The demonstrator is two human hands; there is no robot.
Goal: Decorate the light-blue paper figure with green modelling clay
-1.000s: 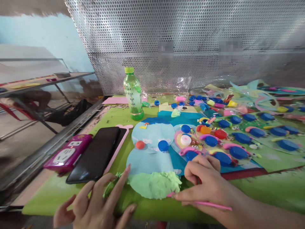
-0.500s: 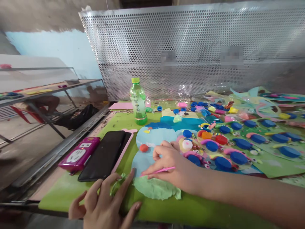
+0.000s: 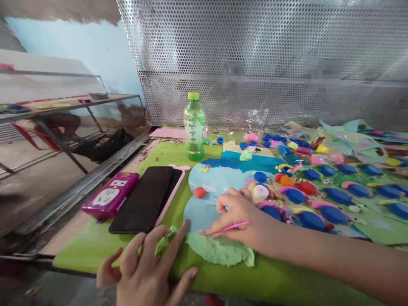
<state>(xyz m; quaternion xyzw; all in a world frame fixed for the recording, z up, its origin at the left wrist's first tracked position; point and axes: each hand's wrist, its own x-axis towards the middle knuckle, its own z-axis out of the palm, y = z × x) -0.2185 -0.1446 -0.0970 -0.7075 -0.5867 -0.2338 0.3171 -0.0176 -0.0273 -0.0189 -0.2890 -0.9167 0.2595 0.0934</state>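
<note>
A light blue cut-out sheet [image 3: 216, 175] with rounded lobes lies on the green table cover, its lower part coated with pale green clay [image 3: 219, 251]. My right hand [image 3: 240, 216] pinches a thin pink modelling tool [image 3: 235, 226], its tip at the upper edge of the clay. My left hand [image 3: 148, 263] is spread, the index fingertip at the sheet's left edge. Partly hidden by those fingers is a small lump of green clay [image 3: 164, 241]. A red-orange clay ball [image 3: 200, 192] and a small yellow and orange clay figure [image 3: 205, 168] sit on the sheet.
Left of the sheet lie a black phone [image 3: 142, 199] and a purple case [image 3: 110, 196]. A green bottle [image 3: 194, 127] stands behind. Several clay snails with blue caps [image 3: 314, 219] crowd the right side. A perforated metal panel [image 3: 204, 51] rises at the back.
The camera view has shifted, so everything sits a little further right. Both hands keep nearly the same places on the sheet, and the pink tool stays at the clay's upper edge.
</note>
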